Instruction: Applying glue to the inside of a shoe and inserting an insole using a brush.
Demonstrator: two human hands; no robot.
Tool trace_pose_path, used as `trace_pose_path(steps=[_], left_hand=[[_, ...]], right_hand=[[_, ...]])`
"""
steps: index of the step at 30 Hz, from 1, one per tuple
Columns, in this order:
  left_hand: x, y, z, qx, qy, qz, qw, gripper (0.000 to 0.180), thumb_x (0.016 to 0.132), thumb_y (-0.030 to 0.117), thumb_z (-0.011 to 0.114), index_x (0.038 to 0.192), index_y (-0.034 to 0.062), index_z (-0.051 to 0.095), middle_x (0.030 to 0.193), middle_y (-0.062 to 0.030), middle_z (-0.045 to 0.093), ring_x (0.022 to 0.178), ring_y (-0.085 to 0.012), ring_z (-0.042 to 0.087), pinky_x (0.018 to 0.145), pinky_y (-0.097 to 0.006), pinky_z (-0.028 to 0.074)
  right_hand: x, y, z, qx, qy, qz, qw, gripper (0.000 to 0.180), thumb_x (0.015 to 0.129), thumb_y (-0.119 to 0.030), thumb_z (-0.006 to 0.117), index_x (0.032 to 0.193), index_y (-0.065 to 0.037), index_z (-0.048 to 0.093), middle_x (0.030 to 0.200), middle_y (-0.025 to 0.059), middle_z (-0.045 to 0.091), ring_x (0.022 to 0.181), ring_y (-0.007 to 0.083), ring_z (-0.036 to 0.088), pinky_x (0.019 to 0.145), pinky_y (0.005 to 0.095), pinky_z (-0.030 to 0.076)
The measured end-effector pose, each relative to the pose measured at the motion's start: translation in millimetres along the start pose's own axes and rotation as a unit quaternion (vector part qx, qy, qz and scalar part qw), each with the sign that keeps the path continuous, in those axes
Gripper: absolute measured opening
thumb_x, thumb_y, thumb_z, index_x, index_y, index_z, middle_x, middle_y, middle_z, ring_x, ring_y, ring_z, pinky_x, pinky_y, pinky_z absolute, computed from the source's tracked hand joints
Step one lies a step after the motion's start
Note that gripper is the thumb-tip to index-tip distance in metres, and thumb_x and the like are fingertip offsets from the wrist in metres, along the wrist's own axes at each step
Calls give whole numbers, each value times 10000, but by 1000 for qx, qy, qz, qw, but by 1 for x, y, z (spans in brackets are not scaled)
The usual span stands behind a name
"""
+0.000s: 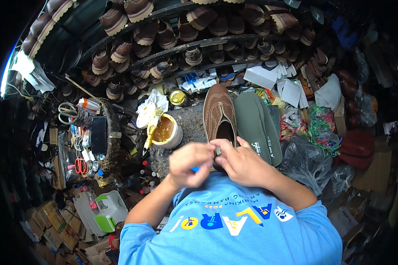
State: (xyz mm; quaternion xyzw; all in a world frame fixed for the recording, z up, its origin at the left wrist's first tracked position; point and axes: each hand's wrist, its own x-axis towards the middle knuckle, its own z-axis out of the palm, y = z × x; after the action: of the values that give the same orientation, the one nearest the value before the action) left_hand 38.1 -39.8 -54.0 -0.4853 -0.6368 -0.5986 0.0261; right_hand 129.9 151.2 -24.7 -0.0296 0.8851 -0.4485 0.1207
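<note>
Both hands, left hand (191, 164) and right hand (242, 161), grip brown shoe (219, 115) beside open glue pot (166, 130)

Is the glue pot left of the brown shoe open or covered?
Open: the glue pot shows amber glue, with no lid and a yellow-smeared tool resting across its rim.

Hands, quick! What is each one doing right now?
Left hand: fingers curled shut, pinching at the heel of the brown shoe.
Right hand: fingers closed on the same heel.
</note>
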Motion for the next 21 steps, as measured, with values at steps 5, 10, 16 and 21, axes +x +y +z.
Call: trace_pose_path(steps=[5, 10, 16, 21], left_hand=[[52, -20, -8, 139, -79, -71, 985, 605, 737, 33, 799, 1318, 30, 629, 1275, -163, 670, 1171, -330, 638, 1018, -410, 500], [78, -47, 3, 145, -221, -125, 956, 1069, 736, 73, 821, 1626, 96, 231, 1397, -159, 605, 1333, -342, 518, 1118, -436, 433], [88, -41, -4, 154, -267, -203, 929, 1102, 755, 66, 787, 1643, 107, 136, 1300, -193, 651, 1196, -392, 604, 1079, -438, 466], [87, -35, 4, 192, -250, -198, 928, 1091, 739, 49, 786, 1634, 73, 164, 1317, -249, 618, 1192, -411, 609, 1034, -441, 494]], right_hand=[[8, 5, -34, -137, 253, -152, 946, 599, 817, -161, 772, 1356, -60, 530, 1042, 97, 672, 1037, 332, 634, 1039, 523, 445], [-2, 71, -31, -263, 232, 71, 934, 699, 797, -51, 750, 1427, -17, 448, 1254, 240, 498, 1101, 409, 575, 985, 464, 478], [-21, 91, -56, -117, 282, 79, 949, 584, 814, 93, 632, 1369, -60, 536, 1159, 195, 544, 1029, 385, 587, 943, 447, 496], [-11, 89, -52, -230, 339, 16, 912, 395, 779, -111, 792, 1152, -48, 680, 1159, 145, 573, 1071, 375, 549, 972, 455, 460]])
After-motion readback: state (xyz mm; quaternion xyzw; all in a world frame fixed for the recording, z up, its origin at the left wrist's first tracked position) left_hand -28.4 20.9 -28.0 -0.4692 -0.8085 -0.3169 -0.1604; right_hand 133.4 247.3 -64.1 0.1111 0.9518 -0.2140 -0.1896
